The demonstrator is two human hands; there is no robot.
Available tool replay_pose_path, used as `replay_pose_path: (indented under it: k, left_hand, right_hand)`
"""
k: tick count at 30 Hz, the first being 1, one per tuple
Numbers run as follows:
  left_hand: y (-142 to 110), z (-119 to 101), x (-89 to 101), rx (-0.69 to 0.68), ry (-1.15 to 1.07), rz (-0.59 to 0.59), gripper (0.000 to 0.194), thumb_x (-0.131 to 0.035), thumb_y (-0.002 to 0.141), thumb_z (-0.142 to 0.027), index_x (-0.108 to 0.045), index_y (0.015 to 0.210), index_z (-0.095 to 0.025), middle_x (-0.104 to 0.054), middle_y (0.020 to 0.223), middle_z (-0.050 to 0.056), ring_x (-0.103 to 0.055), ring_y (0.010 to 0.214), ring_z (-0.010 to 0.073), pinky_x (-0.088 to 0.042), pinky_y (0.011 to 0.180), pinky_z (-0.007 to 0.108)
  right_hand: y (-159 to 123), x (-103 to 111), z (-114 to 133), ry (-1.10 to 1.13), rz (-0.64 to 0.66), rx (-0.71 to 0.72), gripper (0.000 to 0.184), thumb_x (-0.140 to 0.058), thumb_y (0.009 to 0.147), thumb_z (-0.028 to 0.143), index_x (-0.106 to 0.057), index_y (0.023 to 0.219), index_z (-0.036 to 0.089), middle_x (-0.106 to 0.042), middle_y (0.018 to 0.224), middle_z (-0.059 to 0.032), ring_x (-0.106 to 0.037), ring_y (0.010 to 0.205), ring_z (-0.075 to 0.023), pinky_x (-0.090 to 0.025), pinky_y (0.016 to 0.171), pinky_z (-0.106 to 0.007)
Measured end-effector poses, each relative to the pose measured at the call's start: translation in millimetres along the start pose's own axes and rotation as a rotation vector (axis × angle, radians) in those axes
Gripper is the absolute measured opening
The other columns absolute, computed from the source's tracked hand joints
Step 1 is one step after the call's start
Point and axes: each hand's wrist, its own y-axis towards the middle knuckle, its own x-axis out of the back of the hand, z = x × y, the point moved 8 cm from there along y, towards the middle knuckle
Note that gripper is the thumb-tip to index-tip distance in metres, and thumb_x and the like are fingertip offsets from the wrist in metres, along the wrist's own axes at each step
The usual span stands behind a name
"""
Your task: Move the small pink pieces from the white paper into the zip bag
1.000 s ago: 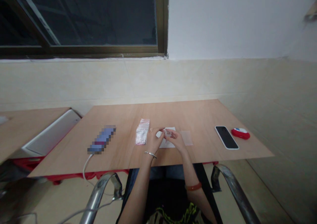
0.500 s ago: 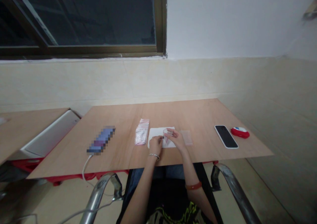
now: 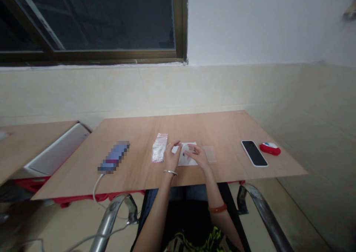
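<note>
My left hand (image 3: 171,156) is raised over the left part of a white sheet (image 3: 187,163), thumb and fingers apart, with nothing visible between them. To its left lies an overlapping stack of clear zip bags with reddish strips (image 3: 159,148). My right hand (image 3: 198,155) curves over the sheet's right side, its fingers around a thin, clear plastic piece (image 3: 190,148) whose exact kind I cannot make out. Close to the right thumb tip shows a tiny dark bit (image 3: 184,154); whether it lies on the sheet or in the plastic is unclear. A flat clear sleeve (image 3: 210,154) rests beside the right wrist.
A white-edged phone (image 3: 254,153) and a red-and-white item (image 3: 270,149) lie at the right of the wooden table (image 3: 133,181). On the left is a blurred-out device (image 3: 113,158) with a white cable (image 3: 96,188). Metal chair arms (image 3: 112,215) flank me.
My left hand has moved left, away from the dark bit and the clear plastic, and its fingers have spread. The right hand stays almost in place.
</note>
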Motion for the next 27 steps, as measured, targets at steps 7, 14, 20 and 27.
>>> replay_pose_path:
  k: [7,14,20,27]
  left_hand:
    - [2.0,-50.2,-11.0,-0.176,0.181,0.234,0.019,-0.057,0.079,-0.020,-0.066,0.095,-0.020,-0.068,0.095,0.004,-0.059,0.092,0.0189,-0.044,0.087,0.035]
    - [-5.4,-46.7,-23.3,-0.160,0.363,0.362,0.018,-0.054,0.081,-0.020,-0.066,0.094,-0.020,-0.068,0.093,0.004,-0.058,0.093,0.0204,-0.040,0.088,0.037]
    - [0.1,-22.4,-11.8,-0.116,0.191,0.151,0.022,-0.048,0.085,-0.025,-0.064,0.101,-0.019,-0.065,0.102,0.006,-0.058,0.097,0.0186,-0.043,0.088,0.033]
    - [-23.1,39.0,-45.6,0.039,0.333,0.331,0.025,-0.052,0.080,-0.013,-0.066,0.100,-0.017,-0.067,0.102,0.008,-0.059,0.096,0.0199,-0.042,0.089,0.034]
  right_hand:
    - [2.6,0.5,-2.9,-0.033,0.003,0.025,0.045,-0.070,0.063,0.038,-0.064,0.103,0.020,-0.066,0.104,-0.0065,-0.060,0.095,-0.0213,-0.046,0.085,-0.038]
    - [1.6,2.1,-1.0,0.038,0.014,0.031,0.038,-0.070,0.063,0.034,-0.065,0.099,0.020,-0.067,0.099,-0.0058,-0.061,0.090,-0.0200,-0.048,0.082,-0.035]
    - [2.4,7.7,-6.4,-0.055,-0.050,0.020,0.047,-0.071,0.063,0.040,-0.063,0.105,0.019,-0.066,0.104,-0.0067,-0.060,0.094,-0.0202,-0.047,0.083,-0.036]
    - [3.0,29.9,-5.0,0.036,-0.227,0.008,0.049,-0.074,0.058,0.041,-0.063,0.097,0.014,-0.068,0.091,-0.0067,-0.062,0.079,-0.0181,-0.050,0.071,-0.031]
